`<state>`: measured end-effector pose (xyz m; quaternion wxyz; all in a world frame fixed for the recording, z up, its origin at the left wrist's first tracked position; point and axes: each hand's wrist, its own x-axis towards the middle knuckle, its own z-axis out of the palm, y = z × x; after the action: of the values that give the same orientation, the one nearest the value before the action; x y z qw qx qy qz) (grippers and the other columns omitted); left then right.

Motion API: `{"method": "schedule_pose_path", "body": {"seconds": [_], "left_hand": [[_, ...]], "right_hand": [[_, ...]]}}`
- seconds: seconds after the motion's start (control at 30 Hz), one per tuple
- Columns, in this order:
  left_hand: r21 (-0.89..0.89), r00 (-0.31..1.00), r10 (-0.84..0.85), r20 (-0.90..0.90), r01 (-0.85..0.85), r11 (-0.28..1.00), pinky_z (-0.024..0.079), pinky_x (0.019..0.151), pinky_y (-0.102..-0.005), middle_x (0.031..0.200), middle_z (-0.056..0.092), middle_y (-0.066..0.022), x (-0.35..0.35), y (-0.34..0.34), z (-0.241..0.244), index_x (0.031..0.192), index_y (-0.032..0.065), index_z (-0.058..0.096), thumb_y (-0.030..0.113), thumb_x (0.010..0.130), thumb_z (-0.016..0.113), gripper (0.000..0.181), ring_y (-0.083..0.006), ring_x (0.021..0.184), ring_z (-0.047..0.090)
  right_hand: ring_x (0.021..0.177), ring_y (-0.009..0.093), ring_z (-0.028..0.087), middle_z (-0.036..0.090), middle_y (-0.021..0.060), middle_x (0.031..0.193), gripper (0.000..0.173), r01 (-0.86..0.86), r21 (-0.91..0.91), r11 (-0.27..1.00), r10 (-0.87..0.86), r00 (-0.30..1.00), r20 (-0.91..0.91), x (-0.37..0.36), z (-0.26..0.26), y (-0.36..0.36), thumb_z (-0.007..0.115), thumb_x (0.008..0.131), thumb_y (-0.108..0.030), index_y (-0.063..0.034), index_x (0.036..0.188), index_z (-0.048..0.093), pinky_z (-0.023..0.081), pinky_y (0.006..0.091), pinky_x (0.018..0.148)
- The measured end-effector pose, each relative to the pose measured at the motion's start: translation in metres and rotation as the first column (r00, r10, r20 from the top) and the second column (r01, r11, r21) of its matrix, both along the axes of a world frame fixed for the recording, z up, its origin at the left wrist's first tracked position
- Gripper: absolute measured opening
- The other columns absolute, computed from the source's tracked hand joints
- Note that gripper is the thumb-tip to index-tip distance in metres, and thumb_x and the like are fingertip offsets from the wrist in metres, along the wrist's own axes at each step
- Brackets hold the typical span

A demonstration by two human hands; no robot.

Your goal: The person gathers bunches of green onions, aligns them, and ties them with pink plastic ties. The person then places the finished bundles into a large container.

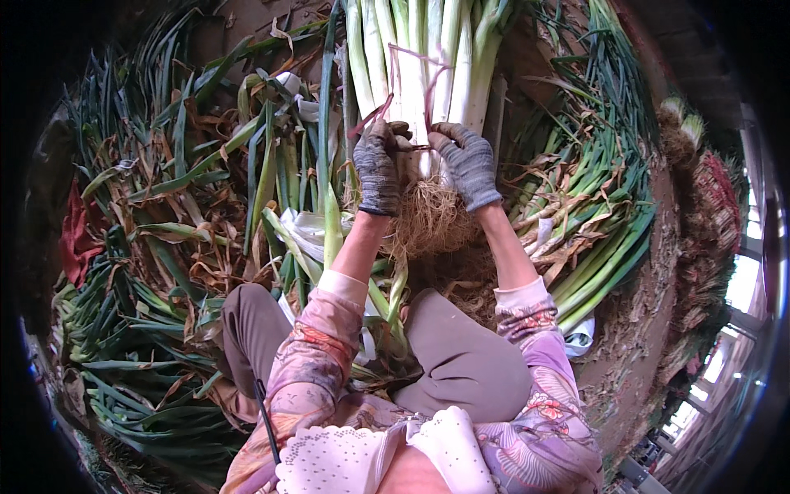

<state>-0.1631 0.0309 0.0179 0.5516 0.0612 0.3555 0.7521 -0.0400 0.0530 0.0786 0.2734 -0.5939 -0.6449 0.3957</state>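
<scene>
A thick bundle of long green onions lies before me, white stalks side by side, with a tangle of roots towards my lap. A thin purple-red tie crosses the stalks just above the roots, and loose lengths of it stick up over the bundle. My left hand, in a grey knit glove, grips the tie at the bundle's left side. On the right side, my right hand, gloved alike, pinches the tie with thumb and fingers. The tie's path beneath the stalks is hidden.
Loose green onions and dry leaves cover the ground at left, beside a red cloth. More green onions lie in a heap at right. Bundled onions stand farther right. White plastic film lies near my left forearm.
</scene>
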Motion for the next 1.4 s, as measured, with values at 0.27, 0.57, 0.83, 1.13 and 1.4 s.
{"method": "schedule_pose_path", "body": {"seconds": [0.27, 0.57, 0.83, 1.13, 1.4], "left_hand": [[0.017, 0.736, 0.152, -0.66, -0.187, 0.982, 0.044, 0.077, -0.0282, 0.089, 0.061, -0.0084, 0.01, -0.019, 0.031, 0.092, 0.0, 0.059, 0.017, 0.093, 0.047, 0.021, -0.0145, 0.08, 0.057], [0.354, 0.182, 0.384, -0.905, -0.178, 0.918, 0.044, 0.083, -0.0344, 0.097, 0.06, -0.0088, 0.015, 0.0, 0.056, 0.089, 0.0037, 0.062, 0.008, 0.086, 0.055, 0.009, -0.0222, 0.09, 0.057], [-0.296, -0.17, -0.276, -0.946, 0.108, 0.949, 0.05, 0.065, -0.0354, 0.075, 0.064, -0.0121, -0.011, 0.033, 0.072, 0.098, 0.0087, 0.06, 0.023, 0.089, 0.053, 0.019, -0.0257, 0.065, 0.063], [-0.269, 0.406, -0.471, -0.783, 0.462, 0.845, 0.048, 0.068, -0.0253, 0.081, 0.065, -0.0053, -0.024, 0.005, 0.014, 0.094, 0.0011, 0.066, 0.012, 0.078, 0.068, 0.019, -0.0103, 0.072, 0.06], [-0.302, 0.406, -0.533, -0.742, 0.506, 0.808, 0.048, 0.071, -0.0262, 0.083, 0.065, -0.0069, -0.025, 0.023, 0.011, 0.096, 0.0011, 0.064, 0.013, 0.082, 0.061, 0.018, -0.0119, 0.076, 0.059]], "right_hand": [[0.082, 0.012, 0.059, 0.065, 0.0071, 0.086, 0.029, -0.21, -0.097, 0.973, 0.17, 0.932, -0.32, 0.016, -0.006, 0.02, 0.062, 0.084, -0.019, -0.0022, 0.107, 0.06, 0.046, 0.026, 0.076], [0.079, 0.019, 0.062, 0.065, 0.0107, 0.084, 0.027, -0.223, -0.049, 0.974, 0.184, 0.894, -0.408, 0.014, -0.019, 0.02, 0.062, 0.08, -0.016, -0.0026, 0.103, 0.061, 0.048, 0.0294, 0.074], [0.066, 0.013, 0.06, 0.064, 0.0053, 0.07, 0.021, -0.264, -0.16, 0.951, 0.211, 0.935, -0.286, 0.011, -0.006, 0.026, 0.056, 0.087, -0.024, -0.0047, 0.088, 0.066, 0.048, 0.0269, 0.062], [0.08, 0.018, 0.063, 0.067, 0.0068, 0.086, 0.024, -0.46, -0.076, 0.885, 0.425, 0.863, -0.273, 0.033, 0.002, 0.039, 0.067, 0.079, -0.016, -0.0049, 0.1, 0.065, 0.05, 0.0291, 0.078], [0.075, 0.026, 0.057, 0.058, 0.0124, 0.077, 0.021, -0.581, 0.595, 0.555, -0.1, 0.664, 0.741, 0.006, -0.024, 0.027, 0.063, 0.074, -0.019, -0.005, 0.087, 0.056, 0.05, 0.0367, 0.066]]}}
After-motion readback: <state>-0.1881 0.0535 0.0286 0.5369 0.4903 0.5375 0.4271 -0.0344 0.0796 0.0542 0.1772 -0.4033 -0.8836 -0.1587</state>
